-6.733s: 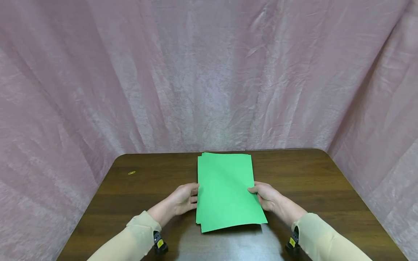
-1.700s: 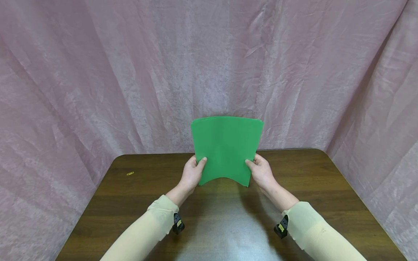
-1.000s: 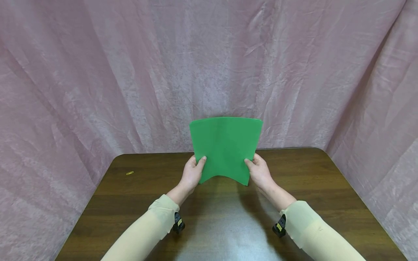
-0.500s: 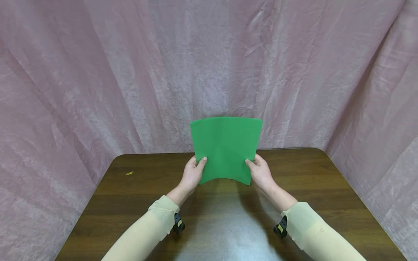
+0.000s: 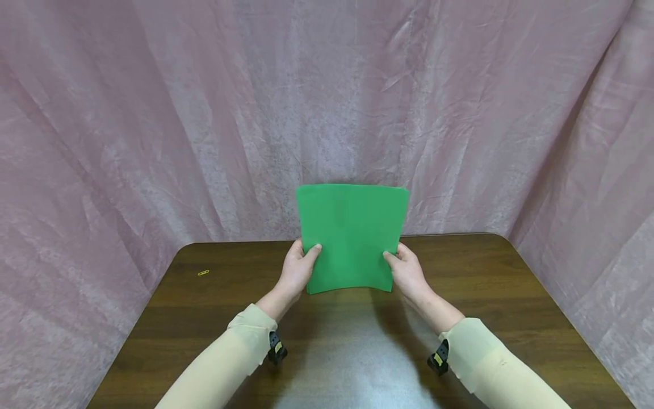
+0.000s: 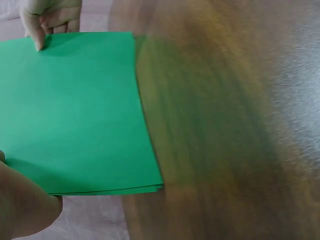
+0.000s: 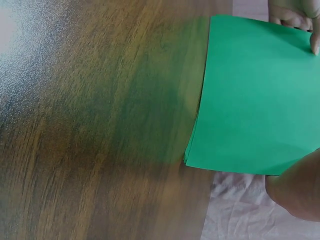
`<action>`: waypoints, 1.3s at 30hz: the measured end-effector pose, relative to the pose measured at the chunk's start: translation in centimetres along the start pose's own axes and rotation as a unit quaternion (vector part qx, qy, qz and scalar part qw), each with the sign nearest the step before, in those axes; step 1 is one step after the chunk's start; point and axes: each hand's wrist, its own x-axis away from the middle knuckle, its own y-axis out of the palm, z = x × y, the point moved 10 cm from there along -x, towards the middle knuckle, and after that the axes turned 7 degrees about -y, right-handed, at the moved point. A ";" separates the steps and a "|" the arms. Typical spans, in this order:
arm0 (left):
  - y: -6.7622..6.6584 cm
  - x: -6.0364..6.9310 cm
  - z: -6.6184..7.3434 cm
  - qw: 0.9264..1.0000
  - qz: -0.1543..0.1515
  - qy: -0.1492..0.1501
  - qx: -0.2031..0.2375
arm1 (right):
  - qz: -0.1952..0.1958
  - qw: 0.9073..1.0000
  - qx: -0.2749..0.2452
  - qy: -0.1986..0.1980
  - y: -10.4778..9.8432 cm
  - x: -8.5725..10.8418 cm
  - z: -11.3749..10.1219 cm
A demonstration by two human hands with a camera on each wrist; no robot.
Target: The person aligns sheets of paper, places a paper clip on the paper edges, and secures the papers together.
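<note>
Left hand (image 5: 296,270), right hand (image 5: 407,271), green sheets (image 5: 351,230) between.

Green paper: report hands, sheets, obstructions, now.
Left hand, right hand: grip on opposite sides. Green paper: held up, edges slightly uneven. Yellow paper clip: off left, not in the way.

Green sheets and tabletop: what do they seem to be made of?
Green sheets: probably matte paper or thin card, judging by the thin edges and gentle bend. Tabletop: wood or wood-look laminate, somewhat glossy, showing grain and a bright reflection.
</note>
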 end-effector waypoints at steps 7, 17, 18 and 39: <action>-0.1 0.3 2.4 0.999 0.004 0.028 0.018 | 0.001 1.000 -0.011 -0.006 0.0 0.1 -0.1; 0.2 0.3 2.4 0.999 0.002 0.034 0.033 | 0.027 0.999 -0.023 -0.022 -0.5 -0.1 -1.2; 0.2 0.3 2.4 0.999 0.002 0.034 0.033 | 0.029 0.999 -0.023 -0.024 -0.5 -0.1 -1.5; 0.8 0.4 2.5 0.999 -0.010 0.048 0.024 | 0.021 0.996 -0.022 -0.079 -0.8 -0.8 -8.0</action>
